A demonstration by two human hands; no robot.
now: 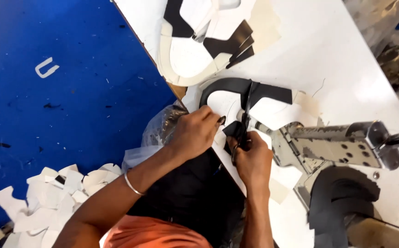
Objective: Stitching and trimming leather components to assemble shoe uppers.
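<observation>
**Scissors at work on a black-and-white shoe piece**

At the far left a blue floor (61, 92) shows, littered with small scraps, with one white U-shaped offcut (46, 67) lying alone. Lower down sits a heap of white cut pieces (52, 197). Next comes the person's left arm with a thin metal bangle (133, 185) on the wrist. The left hand (195, 133) is curled, fingers pressed down on the shoe piece (236, 98), a white panel edged with a curved black band, holding it flat at the near edge of the white table (346, 73). Clear plastic wrap (160, 128) bunches just beneath that hand.

Just beside it, the right hand (252, 158) is closed around the handles of black scissors (244, 115), whose blades point away from the person and lie across the black band of the piece. Farther up the table rests a stack of similar black-and-white cut panels (204, 41). To the right stands a grey metal sewing machine arm (337, 142), and below it lies a pile of curved black pieces (342, 197).
</observation>
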